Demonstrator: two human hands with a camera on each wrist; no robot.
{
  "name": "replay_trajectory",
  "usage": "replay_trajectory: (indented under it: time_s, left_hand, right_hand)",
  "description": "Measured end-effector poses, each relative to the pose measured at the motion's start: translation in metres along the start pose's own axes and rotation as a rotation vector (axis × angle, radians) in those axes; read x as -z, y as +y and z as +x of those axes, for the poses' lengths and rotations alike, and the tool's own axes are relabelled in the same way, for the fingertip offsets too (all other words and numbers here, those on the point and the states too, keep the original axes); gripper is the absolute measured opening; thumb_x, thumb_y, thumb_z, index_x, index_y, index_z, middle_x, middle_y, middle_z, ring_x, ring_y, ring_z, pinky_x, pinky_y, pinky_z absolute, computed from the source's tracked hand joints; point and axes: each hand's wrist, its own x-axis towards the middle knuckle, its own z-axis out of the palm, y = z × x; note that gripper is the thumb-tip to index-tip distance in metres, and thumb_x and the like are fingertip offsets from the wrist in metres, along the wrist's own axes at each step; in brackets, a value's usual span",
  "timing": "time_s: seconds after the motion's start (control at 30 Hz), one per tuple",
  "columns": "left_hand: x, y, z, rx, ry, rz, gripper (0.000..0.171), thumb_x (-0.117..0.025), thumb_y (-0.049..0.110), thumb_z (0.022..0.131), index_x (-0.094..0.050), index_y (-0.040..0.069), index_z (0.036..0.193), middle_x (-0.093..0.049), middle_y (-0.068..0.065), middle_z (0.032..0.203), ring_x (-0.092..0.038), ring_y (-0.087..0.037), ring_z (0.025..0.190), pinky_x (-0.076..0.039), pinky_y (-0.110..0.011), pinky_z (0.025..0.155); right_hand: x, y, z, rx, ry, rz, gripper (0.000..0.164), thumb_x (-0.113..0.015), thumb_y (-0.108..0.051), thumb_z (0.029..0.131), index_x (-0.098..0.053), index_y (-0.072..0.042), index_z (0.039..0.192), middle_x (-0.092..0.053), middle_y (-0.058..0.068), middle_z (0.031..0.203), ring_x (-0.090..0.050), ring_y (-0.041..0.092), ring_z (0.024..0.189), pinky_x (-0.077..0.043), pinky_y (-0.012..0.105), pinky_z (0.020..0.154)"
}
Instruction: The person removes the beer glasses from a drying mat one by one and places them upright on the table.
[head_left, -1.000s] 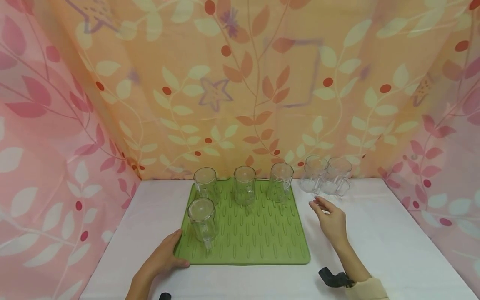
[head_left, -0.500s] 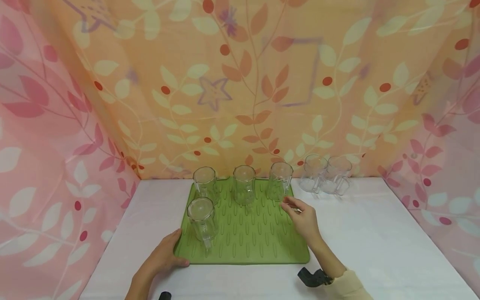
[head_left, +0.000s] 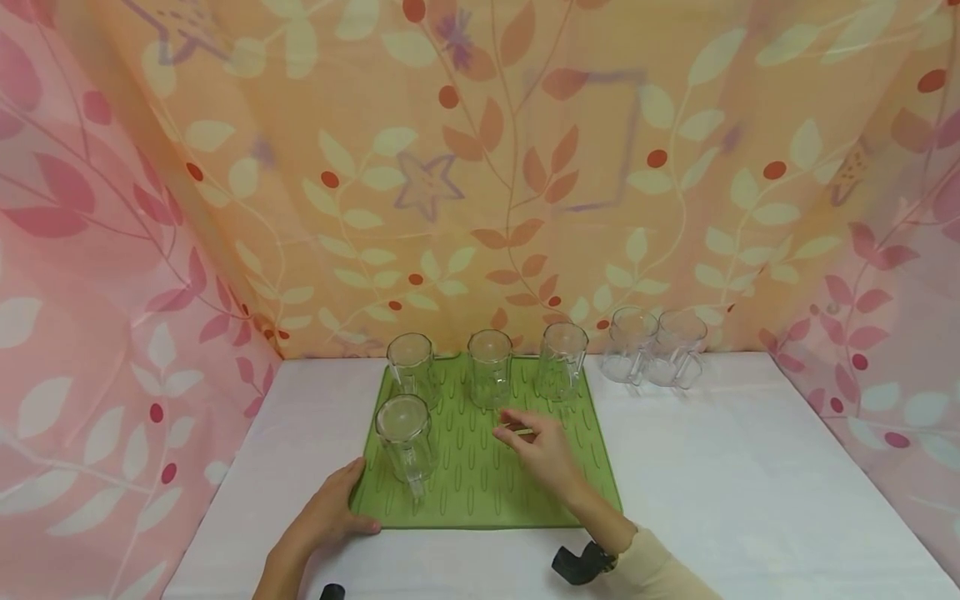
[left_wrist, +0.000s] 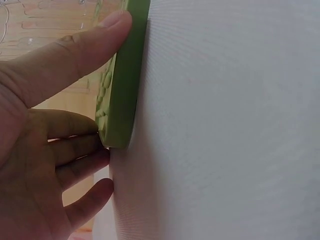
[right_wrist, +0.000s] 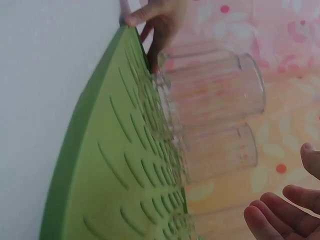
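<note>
A green ridged mat lies on the white table. At its near left corner is my left hand; in the left wrist view the thumb lies along the mat's front edge and the fingers touch its side. Over the right-middle of the mat is my right hand, fingers loosely bent, holding nothing. Three clear glass mugs stand along the mat's back: left, middle and right. Another glass mug stands front left, its handle toward me, near my left hand.
Two more glass mugs, one beside the other, stand on the table at the back right, off the mat. Floral cloth hangs behind and at both sides. A black strap-like piece is on my right wrist.
My right hand has swept left from the table near the two right-hand mugs to above the mat. The left hand and all the mugs stay where they were.
</note>
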Motion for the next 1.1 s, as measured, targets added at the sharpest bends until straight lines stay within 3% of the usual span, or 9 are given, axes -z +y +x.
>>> replay_trajectory:
  time_s: [0.37, 0.67, 1.1]
  left_hand:
    - [0.001, 0.002, 0.000, 0.009, -0.001, -0.002, 0.115, -0.092, 0.029, 0.056, -0.032, -0.011, 0.146, -0.034, -0.033, 0.150, -0.031, -0.054, 0.138, -0.030, -0.065, 0.111]
    - [-0.002, -0.001, 0.000, 0.007, 0.009, 0.002, 0.114, -0.092, 0.027, 0.056, -0.033, -0.010, 0.146, -0.035, -0.032, 0.150, -0.032, -0.053, 0.137, -0.031, -0.065, 0.111]
    - [-0.002, -0.002, 0.000, -0.006, 0.019, -0.008, 0.114, -0.093, 0.026, 0.055, -0.034, -0.010, 0.145, -0.036, -0.032, 0.149, -0.033, -0.053, 0.136, -0.032, -0.065, 0.110]
  right_hand:
    - [-0.041, -0.009, -0.009, 0.149, -0.169, 0.006, 0.033, -0.072, -0.018, 0.088, -0.070, 0.001, 0.115, -0.072, 0.018, 0.106, -0.070, 0.030, 0.093, -0.060, 0.025, 0.074]
    - [-0.064, -0.017, -0.019, 0.109, -0.270, 0.064, 0.038, -0.073, -0.018, 0.087, -0.068, 0.006, 0.115, -0.070, 0.024, 0.107, -0.069, 0.032, 0.093, -0.060, 0.025, 0.076]
    - [-0.088, -0.016, -0.025, 0.097, -0.300, 0.100, 0.034, -0.075, -0.016, 0.084, -0.070, 0.006, 0.109, -0.072, 0.021, 0.101, -0.069, 0.023, 0.087, -0.058, 0.018, 0.074]
